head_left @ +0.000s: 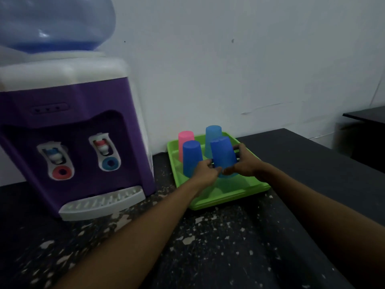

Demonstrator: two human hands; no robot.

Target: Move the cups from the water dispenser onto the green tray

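Cups are seen gathered on the green tray (pixel 210 202), which lies on the dark speckled tabletop (pixel 208 247) just right of centre in the frame. Four cups stand upside down, mouths down and bases up, so each long axis is upright. A pink cup (pixel 185 138) and a light blue cup (pixel 212 134) occupy the far side of the tray. A dark blue cup (pixel 191 155) stands nearer and to the left. A second dark blue cup (pixel 223 153), nearest the centre of the tray, is held between both hands.

The left hand (pixel 205 171) is closed on the lower left of that cup, near its rim, and the right hand (pixel 242 161) is wrapped around its lower right side. Each grip is narrow and closed on the cup wall, with the cup directly between the two hands and a little beyond the knuckles. Its rim is hidden by the fingers, so whether it already rests on the tray floor cannot be told. Both hands appear equally near.

The water dispenser (pixel 68 130), purple with a white top and a blue bottle, fills the left of the frame. No cup is visible on its drip grille (pixel 102 202) at the lower left. Judging from this, the last cup is being set down, and the coming move is a straight release outward to either side.
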